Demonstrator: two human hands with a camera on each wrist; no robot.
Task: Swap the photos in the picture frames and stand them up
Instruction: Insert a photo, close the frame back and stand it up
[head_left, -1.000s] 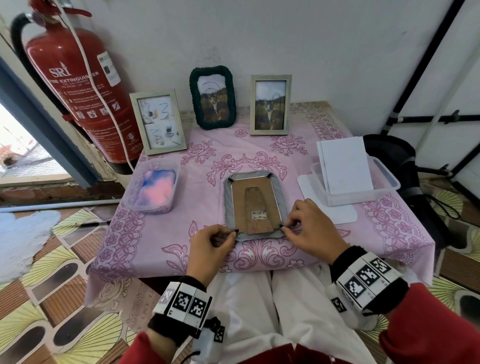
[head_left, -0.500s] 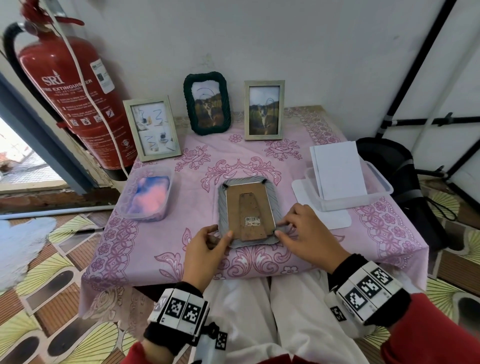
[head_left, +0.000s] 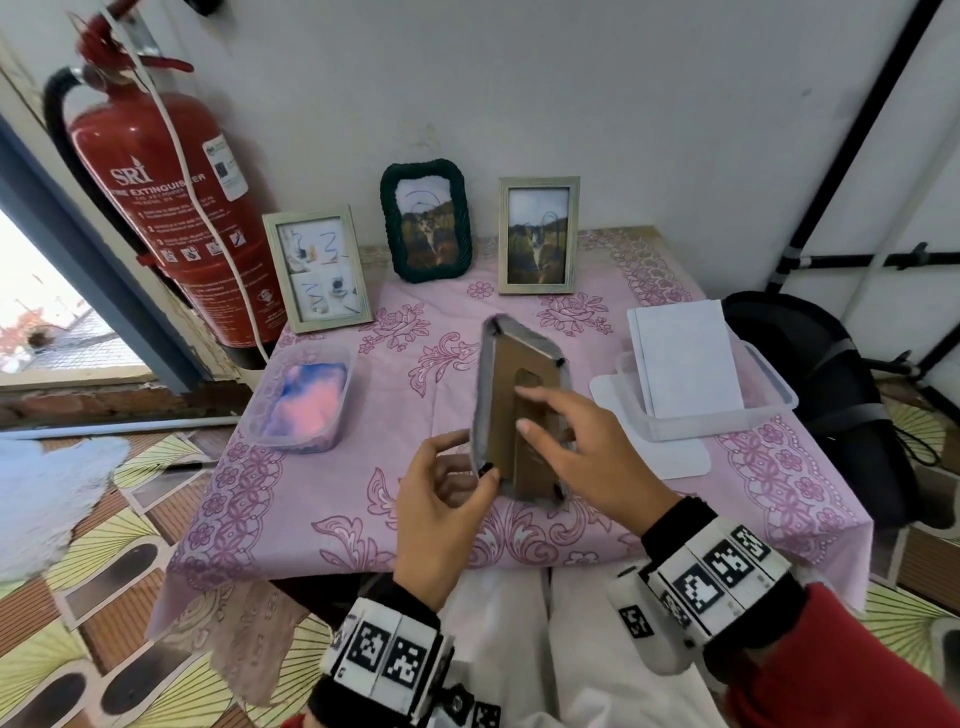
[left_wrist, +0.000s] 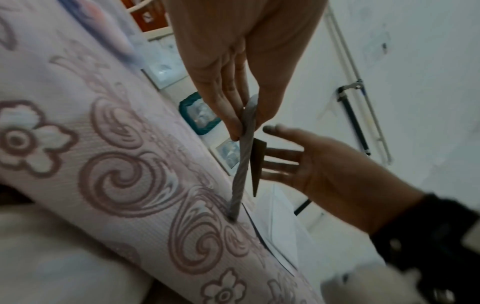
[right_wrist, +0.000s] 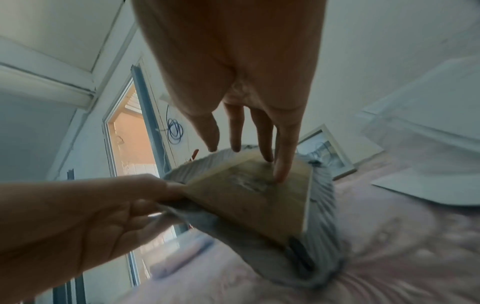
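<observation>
A grey ribbed picture frame (head_left: 482, 395) stands tilted on its lower edge on the pink tablecloth (head_left: 363, 493), brown backing (head_left: 519, 358) toward me. My left hand (head_left: 470, 460) pinches its lower left edge between thumb and fingers, as the left wrist view shows at the frame (left_wrist: 240, 174). My right hand (head_left: 535, 415) has straight fingers (right_wrist: 281, 164) touching the backing (right_wrist: 259, 195) by the brown stand leg (left_wrist: 257, 164), which sticks out slightly. Three framed photos stand at the back: a pale frame (head_left: 317, 267), a green frame (head_left: 426, 221) and another pale frame (head_left: 538, 235).
A clear tub with pink and blue contents (head_left: 301, 400) sits at the left. A clear container holding white sheets (head_left: 685, 374) sits on the right, its lid underneath. A red fire extinguisher (head_left: 171, 208) hangs at the left wall. A black bag (head_left: 831, 389) lies beyond the table's right edge.
The grey frame lay flat, face down; my left hand has now lifted it onto its edge. My right hand left the frame's right rim and reached onto the backing.
</observation>
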